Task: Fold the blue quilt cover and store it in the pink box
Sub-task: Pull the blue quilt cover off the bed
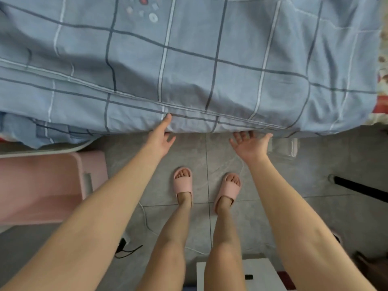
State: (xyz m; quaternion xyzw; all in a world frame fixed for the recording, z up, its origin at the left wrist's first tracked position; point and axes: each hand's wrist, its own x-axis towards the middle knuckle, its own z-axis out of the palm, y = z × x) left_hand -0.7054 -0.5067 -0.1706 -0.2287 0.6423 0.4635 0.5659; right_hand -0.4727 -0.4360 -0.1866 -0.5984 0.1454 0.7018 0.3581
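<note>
At the bottom of the view, close to the person, a white box (264, 274) stands on the grey tiled floor (304, 179), with a white cable (144, 219) and a black plug (121, 245) lying to its left. A little further on, both feet are planted on the tiles in pink slippers (183, 182). The pink box (42, 185) sits on the floor at the left, right against the bed and partly under the hanging cloth. Both bare arms reach forward to the bed's edge. The left hand (160, 140) has its thumb lying straight on the hem and its fingers loosely extended just below, with no pinch showing. The right hand (251, 144) is turned palm up, fingers spread, its fingertips touching the underside of the same edge. Beyond the hands, the blue quilt cover (189, 59), checked with dark and white lines, lies spread over the bed, its near hem doubled over and drooping at the left above the pink box. Flowered bedding (382, 80) peeks out at the far right.
</note>
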